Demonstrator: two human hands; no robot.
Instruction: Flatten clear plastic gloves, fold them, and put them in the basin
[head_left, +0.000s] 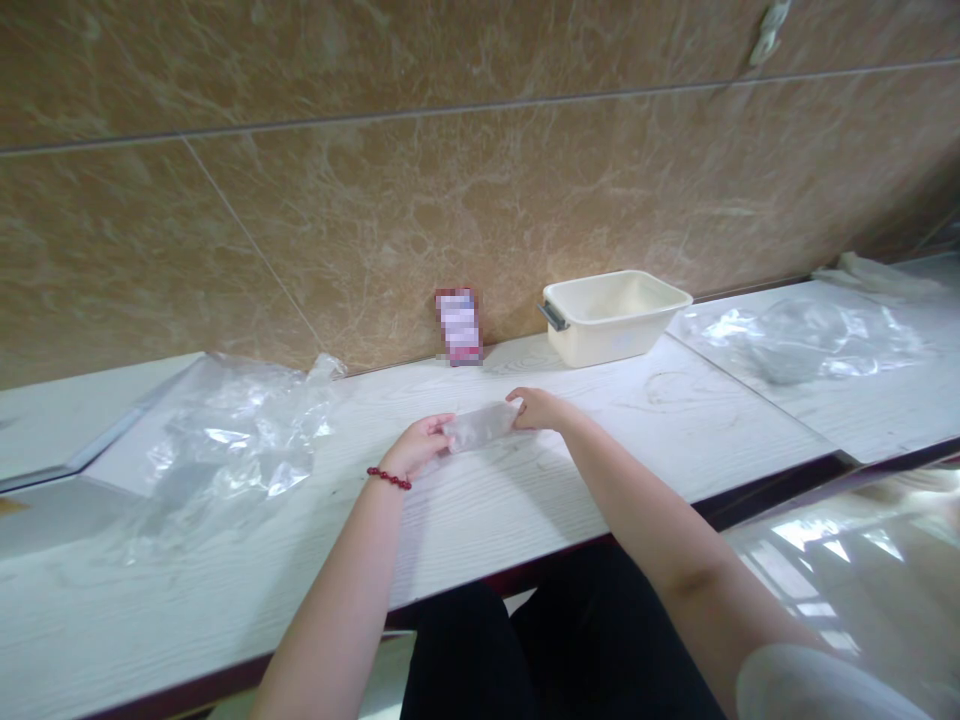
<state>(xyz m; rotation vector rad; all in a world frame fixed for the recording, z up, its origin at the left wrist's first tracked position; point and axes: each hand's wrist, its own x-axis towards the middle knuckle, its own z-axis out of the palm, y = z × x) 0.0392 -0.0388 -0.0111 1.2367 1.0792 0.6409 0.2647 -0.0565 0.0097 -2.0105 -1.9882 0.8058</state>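
A small translucent plastic packet (482,426) is stretched lengthwise between my two hands, just over the white wood-grain table (487,510). My left hand (421,444), with a red bead bracelet at its wrist, pinches the packet's left end. At the other end, the thumb and fingers of my right hand (536,409) are closed on it. What the packet contains, if anything, is too blurred to make out. Beyond my hands, a phone-like upright object (459,327) with a blurred face leans on the wall.
A cream plastic bin (611,340) with a grey handle stands against the marbled wall (420,220). Crumpled clear plastic bags lie at left (232,440) and at right (817,335). The table's front edge runs close to my lap.
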